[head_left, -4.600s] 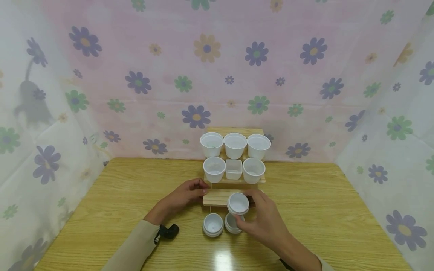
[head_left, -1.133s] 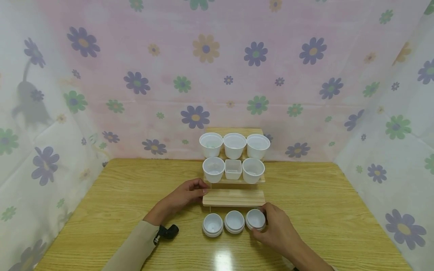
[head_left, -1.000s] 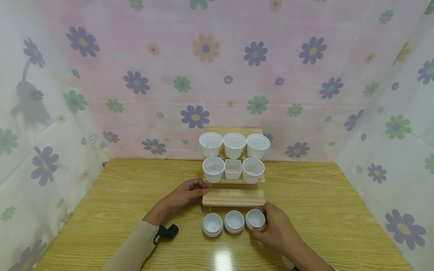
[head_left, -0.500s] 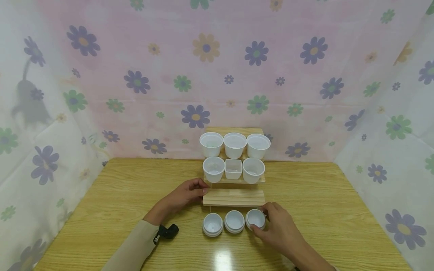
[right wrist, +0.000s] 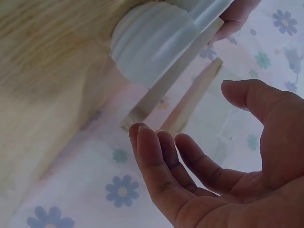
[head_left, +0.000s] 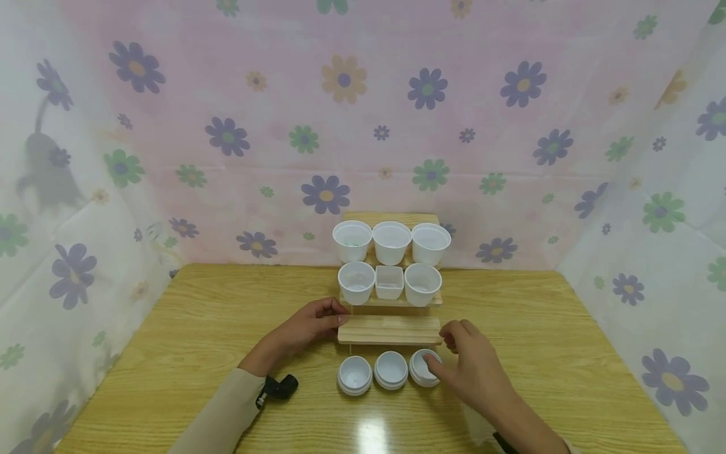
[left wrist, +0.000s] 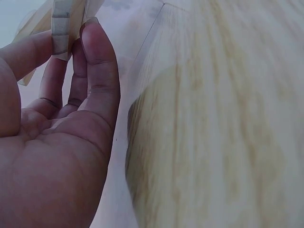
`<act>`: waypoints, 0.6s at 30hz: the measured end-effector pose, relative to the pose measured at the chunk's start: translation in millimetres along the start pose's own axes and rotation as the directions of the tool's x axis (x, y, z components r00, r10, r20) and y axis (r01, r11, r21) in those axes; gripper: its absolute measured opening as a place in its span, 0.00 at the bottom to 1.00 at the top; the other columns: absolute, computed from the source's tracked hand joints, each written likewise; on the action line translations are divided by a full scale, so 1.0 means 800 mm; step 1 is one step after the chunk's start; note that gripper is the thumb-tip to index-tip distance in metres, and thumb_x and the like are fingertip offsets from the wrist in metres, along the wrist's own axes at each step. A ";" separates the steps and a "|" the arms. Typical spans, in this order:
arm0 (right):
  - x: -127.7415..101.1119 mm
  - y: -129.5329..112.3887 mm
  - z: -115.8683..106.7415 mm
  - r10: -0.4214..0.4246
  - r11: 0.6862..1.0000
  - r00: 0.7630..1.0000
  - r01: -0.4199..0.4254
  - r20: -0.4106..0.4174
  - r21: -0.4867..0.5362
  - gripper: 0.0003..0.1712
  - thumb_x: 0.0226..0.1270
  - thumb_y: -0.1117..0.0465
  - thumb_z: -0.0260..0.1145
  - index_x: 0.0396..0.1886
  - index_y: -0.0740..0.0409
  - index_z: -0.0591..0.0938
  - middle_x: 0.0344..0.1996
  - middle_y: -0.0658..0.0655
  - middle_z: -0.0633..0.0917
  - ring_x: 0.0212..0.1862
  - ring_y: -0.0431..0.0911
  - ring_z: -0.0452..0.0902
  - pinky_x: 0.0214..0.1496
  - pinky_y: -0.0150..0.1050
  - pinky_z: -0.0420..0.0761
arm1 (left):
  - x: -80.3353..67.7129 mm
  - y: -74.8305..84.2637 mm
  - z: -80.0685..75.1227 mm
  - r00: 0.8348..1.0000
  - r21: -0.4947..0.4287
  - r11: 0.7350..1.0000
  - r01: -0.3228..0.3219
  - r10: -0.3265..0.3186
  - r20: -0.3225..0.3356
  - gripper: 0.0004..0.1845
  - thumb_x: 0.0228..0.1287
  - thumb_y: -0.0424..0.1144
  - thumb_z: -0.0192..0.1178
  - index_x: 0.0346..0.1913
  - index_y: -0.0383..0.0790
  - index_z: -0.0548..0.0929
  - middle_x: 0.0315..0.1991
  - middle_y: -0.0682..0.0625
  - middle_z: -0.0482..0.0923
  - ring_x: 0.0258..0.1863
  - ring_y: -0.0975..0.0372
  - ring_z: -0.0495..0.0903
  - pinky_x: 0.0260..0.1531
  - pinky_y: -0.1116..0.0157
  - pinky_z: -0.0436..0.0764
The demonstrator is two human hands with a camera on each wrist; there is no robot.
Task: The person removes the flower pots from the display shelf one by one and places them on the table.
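Note:
A tiered wooden stand has a bare lowest step in the head view. My left hand holds that step's left end, pinching its edge between fingers and thumb in the left wrist view. In front of the stand, three small white round pots line up on the table: a left pot, a middle pot and a right pot. My right hand hovers beside the right pot, thumb overlapping its rim. In the right wrist view the fingers and thumb are spread apart with nothing between them, near the step's right end.
Higher on the stand stand three white round pots in the back row. Below them, a small square pot sits between two round pots. A flowered cloth hangs behind the wood-grain table and along both sides.
My right hand carried the right pot down into line with the other two. Just now it has let go and its fingers have lifted off to the right. The left hand stays put.

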State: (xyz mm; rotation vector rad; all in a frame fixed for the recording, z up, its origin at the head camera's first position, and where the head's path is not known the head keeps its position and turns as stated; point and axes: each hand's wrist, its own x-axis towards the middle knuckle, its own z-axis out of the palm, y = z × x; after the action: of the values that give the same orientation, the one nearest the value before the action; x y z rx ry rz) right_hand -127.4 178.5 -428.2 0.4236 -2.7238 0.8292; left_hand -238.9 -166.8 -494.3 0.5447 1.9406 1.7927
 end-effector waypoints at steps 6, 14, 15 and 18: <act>0.010 -0.002 -0.006 -0.022 1.000 0.999 0.023 -0.036 0.018 0.23 0.56 0.58 0.85 0.46 0.61 0.82 0.37 0.54 0.81 0.39 0.48 0.80 0.41 0.40 0.85 | 0.001 -0.002 -0.001 1.000 0.000 1.000 0.001 -0.001 -0.007 0.14 0.82 0.38 0.59 0.57 0.30 0.79 0.55 0.44 0.79 0.49 0.57 0.79 0.51 0.60 0.85; 0.022 -0.005 -0.014 -0.035 0.999 0.996 0.038 -0.087 0.023 0.27 0.57 0.59 0.84 0.51 0.64 0.81 0.44 0.59 0.83 0.44 0.52 0.81 0.46 0.47 0.87 | 0.000 0.001 0.001 1.000 -0.001 1.000 0.013 -0.013 -0.012 0.13 0.81 0.40 0.60 0.57 0.33 0.80 0.56 0.45 0.79 0.51 0.56 0.79 0.52 0.59 0.85; 0.024 -0.005 -0.015 -0.033 0.999 0.995 0.036 -0.092 0.022 0.27 0.57 0.59 0.84 0.51 0.64 0.81 0.45 0.59 0.83 0.45 0.53 0.82 0.47 0.48 0.87 | 0.000 0.001 0.001 1.000 -0.001 1.000 0.011 -0.011 -0.011 0.13 0.81 0.40 0.60 0.57 0.33 0.80 0.56 0.44 0.79 0.51 0.55 0.79 0.52 0.59 0.85; 0.028 -0.006 -0.017 -0.029 0.999 0.995 0.031 -0.100 0.017 0.28 0.58 0.58 0.84 0.53 0.64 0.81 0.47 0.59 0.83 0.47 0.54 0.83 0.47 0.49 0.87 | 0.000 0.001 0.000 1.000 -0.006 1.000 0.011 -0.011 -0.007 0.13 0.82 0.40 0.60 0.57 0.33 0.80 0.56 0.44 0.79 0.52 0.55 0.79 0.53 0.59 0.85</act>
State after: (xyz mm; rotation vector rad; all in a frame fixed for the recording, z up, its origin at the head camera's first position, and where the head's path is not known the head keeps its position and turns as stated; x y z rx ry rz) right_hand -143.7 177.9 -407.4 0.4143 -2.6139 0.8449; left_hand -238.5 -166.7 -493.5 0.5258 1.9390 1.7954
